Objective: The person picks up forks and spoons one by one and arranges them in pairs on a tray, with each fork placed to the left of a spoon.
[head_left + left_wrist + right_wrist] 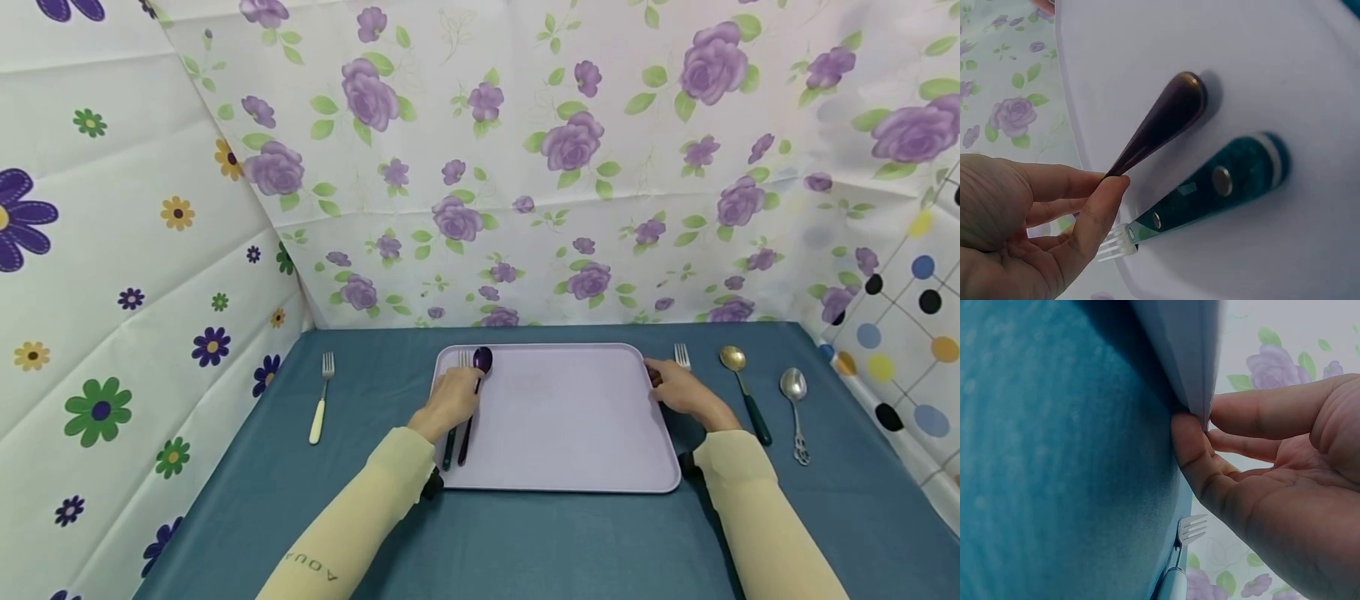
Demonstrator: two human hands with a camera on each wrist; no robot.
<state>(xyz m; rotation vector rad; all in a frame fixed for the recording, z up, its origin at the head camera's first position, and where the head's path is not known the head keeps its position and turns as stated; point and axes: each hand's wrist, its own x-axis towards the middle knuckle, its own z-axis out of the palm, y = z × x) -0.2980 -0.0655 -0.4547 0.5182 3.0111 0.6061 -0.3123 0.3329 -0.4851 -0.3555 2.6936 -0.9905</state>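
In the head view my left hand [452,402] is over the left side of a pale lilac tray [566,417]. Its thumb and fingertips pinch a dark purple spoon [1163,112] by the slim part of the handle. Beside that spoon on the tray lies a fork with a green riveted handle [1210,184], its tines [464,358] pointing away from me. My right hand [684,390] holds the tray's right rim between thumb and fingers, as the tray edge [1200,369] in the right wrist view shows.
On the blue cloth [495,542], a cream-handled fork [322,400] lies left of the tray. To the right are another fork [682,357], partly hidden by my hand, a gold spoon with a green handle [742,387] and an ornate silver spoon [795,408]. Flowered cloth [525,167] hangs behind.
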